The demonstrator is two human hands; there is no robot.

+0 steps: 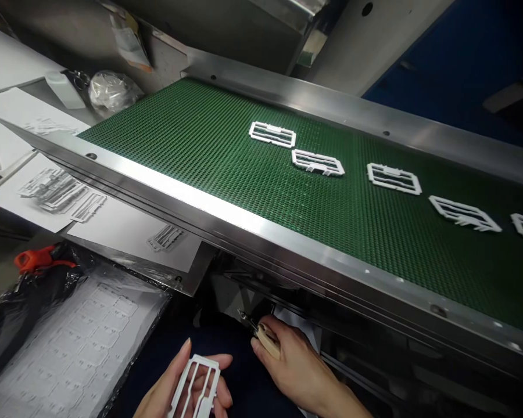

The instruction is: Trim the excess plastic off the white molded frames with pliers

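A factory production line: above the hands runs a steel-framed green conveyor belt (253, 191) carrying identical white moulded plastic frames (394, 178), more stacked on the bench (9, 191) left of them.

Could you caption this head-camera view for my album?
Left hand holds a white plastic frame; right hand grips a small tool below the green conveyor belt.

Only the person's two hands showed at the bottom of the view, both bare, with no gloves, rings or watch on them. The left hand (187, 389) was seen palm-side up, its fingernails trimmed to a moderate length and unpainted. The right hand (294, 366) was seen from the back, knuckles uppermost, and its wrist ran off the lower edge uncovered, with no sleeve or cuff reaching it.
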